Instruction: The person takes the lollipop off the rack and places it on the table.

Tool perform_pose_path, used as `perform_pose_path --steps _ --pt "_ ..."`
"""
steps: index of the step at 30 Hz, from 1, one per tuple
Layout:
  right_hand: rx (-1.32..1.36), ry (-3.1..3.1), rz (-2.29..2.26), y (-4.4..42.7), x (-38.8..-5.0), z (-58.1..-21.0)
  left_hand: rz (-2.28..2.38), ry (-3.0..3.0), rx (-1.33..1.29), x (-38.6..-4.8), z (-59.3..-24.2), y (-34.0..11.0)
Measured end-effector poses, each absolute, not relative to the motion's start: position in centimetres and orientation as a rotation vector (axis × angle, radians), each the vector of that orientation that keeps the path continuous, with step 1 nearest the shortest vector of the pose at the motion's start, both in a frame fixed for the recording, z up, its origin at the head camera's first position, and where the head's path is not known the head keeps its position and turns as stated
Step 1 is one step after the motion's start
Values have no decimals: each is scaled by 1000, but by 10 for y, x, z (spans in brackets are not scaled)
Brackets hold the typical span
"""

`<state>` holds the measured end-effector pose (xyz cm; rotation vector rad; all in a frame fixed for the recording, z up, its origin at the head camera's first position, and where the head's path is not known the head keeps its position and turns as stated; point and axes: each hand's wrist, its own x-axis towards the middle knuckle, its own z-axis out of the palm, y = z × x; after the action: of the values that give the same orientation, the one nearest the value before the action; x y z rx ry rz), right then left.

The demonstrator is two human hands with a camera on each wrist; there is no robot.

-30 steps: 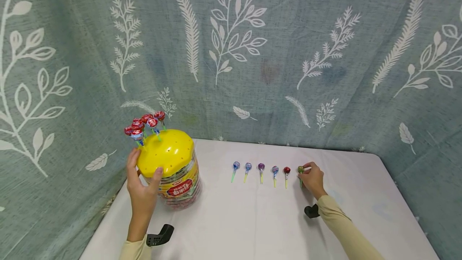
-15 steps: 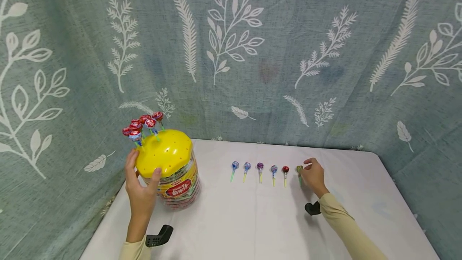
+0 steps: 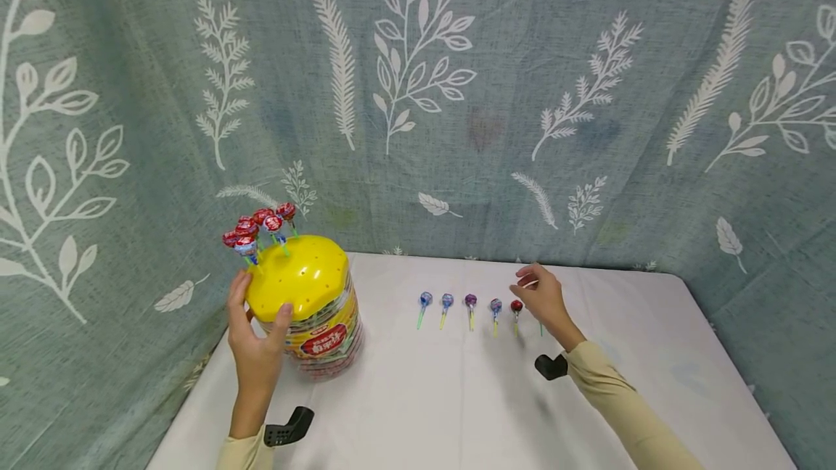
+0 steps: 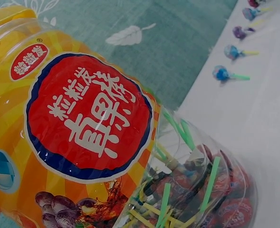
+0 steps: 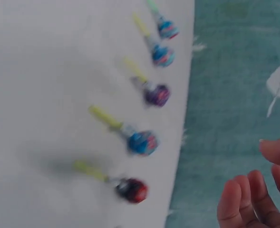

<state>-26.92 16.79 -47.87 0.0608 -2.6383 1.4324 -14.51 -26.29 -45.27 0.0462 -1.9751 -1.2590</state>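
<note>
On the left of the head view, my left hand (image 3: 257, 354) grips the yellow lid (image 3: 300, 278) of a big clear candy jar (image 3: 333, 361), thumb at the front, fingers at the side. The jar tilts; its printed label (image 4: 90, 118) fills much of the left wrist view. Several red-wrapped lollipops (image 3: 247, 227) stand stuck in the lid's holes. My right hand (image 3: 547, 304) hovers above the right end of a lollipop row, holding nothing, fingers loosely bent. Nearest it lies a red lollipop (image 5: 132, 190). Of the last lollipop, only its green stick (image 3: 541, 329) shows.
Blue and purple lollipops (image 3: 471, 301) continue the row leftward on the white tabletop (image 3: 418, 397). Behind the table's far edge hangs a green-blue leaf-patterned curtain (image 3: 483, 129). More lollipops (image 4: 225, 185) are inside the jar. Black wrist cameras (image 3: 290, 426) sit at both wrists.
My right hand has left the green-stick lollipop at the row's right end, rising and moving left over the row. The left hand and jar stay in place.
</note>
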Motion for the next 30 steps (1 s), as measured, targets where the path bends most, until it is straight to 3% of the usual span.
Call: perform_pose_path --steps 18,30 --pt "592 -2438 1544 102 -246 -400 -1266 -1975 38 -145 -456 -266" --pt "719 -2373 1659 67 -232 -360 -1265 -1965 30 -145 -456 -266"
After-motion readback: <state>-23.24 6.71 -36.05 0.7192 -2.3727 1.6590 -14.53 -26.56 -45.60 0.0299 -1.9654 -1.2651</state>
